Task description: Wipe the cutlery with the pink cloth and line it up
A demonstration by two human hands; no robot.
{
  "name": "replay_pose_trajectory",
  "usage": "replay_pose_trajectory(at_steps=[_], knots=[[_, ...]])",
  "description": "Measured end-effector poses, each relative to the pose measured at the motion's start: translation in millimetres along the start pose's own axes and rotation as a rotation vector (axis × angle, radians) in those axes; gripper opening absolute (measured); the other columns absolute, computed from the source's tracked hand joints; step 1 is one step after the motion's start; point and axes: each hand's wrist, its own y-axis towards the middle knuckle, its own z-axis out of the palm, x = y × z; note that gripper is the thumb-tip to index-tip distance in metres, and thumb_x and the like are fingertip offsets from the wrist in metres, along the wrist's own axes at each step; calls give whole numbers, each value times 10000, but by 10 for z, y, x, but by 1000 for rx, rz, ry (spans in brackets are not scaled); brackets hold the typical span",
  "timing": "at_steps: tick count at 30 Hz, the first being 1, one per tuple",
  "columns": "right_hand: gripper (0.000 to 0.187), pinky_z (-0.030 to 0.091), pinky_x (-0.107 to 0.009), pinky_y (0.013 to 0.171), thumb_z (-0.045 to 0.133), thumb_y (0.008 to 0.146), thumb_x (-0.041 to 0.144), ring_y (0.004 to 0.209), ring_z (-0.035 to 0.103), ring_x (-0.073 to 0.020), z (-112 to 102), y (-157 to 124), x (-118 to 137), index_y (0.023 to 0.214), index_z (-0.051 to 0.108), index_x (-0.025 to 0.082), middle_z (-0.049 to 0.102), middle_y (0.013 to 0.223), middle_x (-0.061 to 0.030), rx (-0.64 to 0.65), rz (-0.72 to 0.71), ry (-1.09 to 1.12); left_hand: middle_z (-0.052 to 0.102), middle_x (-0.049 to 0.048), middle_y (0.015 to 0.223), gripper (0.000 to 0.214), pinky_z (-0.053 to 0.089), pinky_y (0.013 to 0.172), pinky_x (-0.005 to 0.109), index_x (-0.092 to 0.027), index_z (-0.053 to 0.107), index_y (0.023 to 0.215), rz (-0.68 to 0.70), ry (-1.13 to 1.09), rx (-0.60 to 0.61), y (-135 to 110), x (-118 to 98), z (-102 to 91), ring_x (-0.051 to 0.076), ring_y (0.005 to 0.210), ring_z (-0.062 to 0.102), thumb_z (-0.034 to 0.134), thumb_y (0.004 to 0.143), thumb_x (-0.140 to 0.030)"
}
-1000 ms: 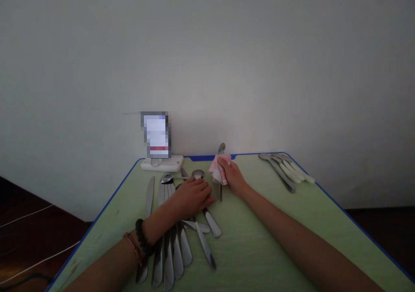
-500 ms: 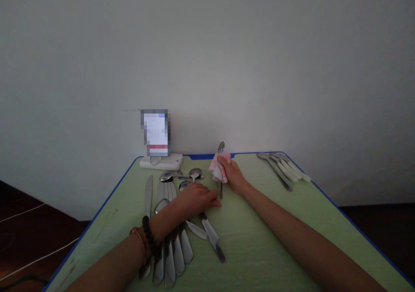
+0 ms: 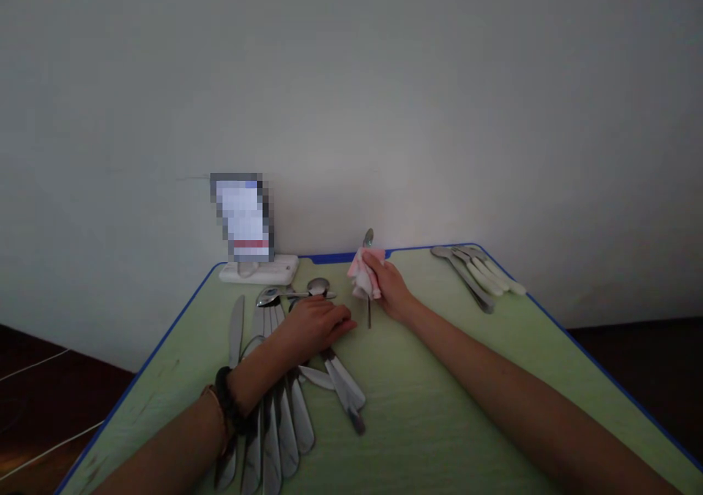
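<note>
My right hand [image 3: 389,286] is closed around a pink and white cloth [image 3: 365,272], which is wrapped about a metal spoon [image 3: 369,238]. The spoon stands upright, its bowl above the cloth and its handle end below. My left hand [image 3: 321,324], fingers loosely extended and nothing visible in them, is over a group of cutlery. Around it are spoons [image 3: 318,286], a table knife [image 3: 236,330], several forks [image 3: 268,321] and crossing handles [image 3: 346,389]. The left hand and forearm hide part of this group.
On the green table [image 3: 428,407] with a blue edge, a blurred-out screen [image 3: 244,217] stands on a white base [image 3: 280,268] at the back left. At the back right lie a spoon [image 3: 466,283] and several white-handled forks [image 3: 491,272]. A wall [image 3: 351,99] rises behind.
My left hand has drawn back to the left, away from the spoon's handle. The right hand keeps hold of the cloth and spoon. The whole view has shifted slightly.
</note>
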Motion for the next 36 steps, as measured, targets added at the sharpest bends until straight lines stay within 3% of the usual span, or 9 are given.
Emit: replay_pose_trajectory(at_steps=[7,12,17,22,29,36], knots=[[334,370,-214,424,661,657,461,412,431,-71,-1,-8,16,620,546,149,513,469,42,27,17,3,653,31,721,261,420,653,267,-185,585,858,-45,-99,50,-8,12,-8,172,694,617,378,921,-332],[345,395,-229,456,675,645,479,455,484,-94,-8,-40,37,666,556,156,554,506,27,122,69,2,651,24,717,249,411,673,277,-187,573,907,-54,-151,64,-13,-29,-102,170,702,609,357,915,-311],[332,397,-226,483,692,641,468,468,479,-88,-9,-50,40,695,561,168,558,519,39,143,34,98,612,-38,580,255,392,684,289,-201,577,929,-155,-260,73,17,-143,-196,147,578,571,486,833,-418],[360,370,-220,463,686,635,501,464,470,-87,6,-59,20,709,566,170,561,522,37,136,28,123,620,-20,588,321,381,616,272,-203,595,864,-264,-225,122,70,-213,-150,163,593,576,476,819,-498],[371,399,-232,510,669,646,517,481,505,-99,21,-91,-7,676,585,157,584,532,15,206,44,7,609,4,637,164,347,539,244,-191,529,742,-317,-177,67,55,-211,-51,151,565,558,426,835,-278],[398,435,-257,551,610,689,551,549,547,-128,-11,14,27,787,595,165,599,587,0,137,11,172,550,-16,595,195,327,528,230,-196,469,716,-294,-371,49,50,-163,-64,134,544,535,346,857,-252]])
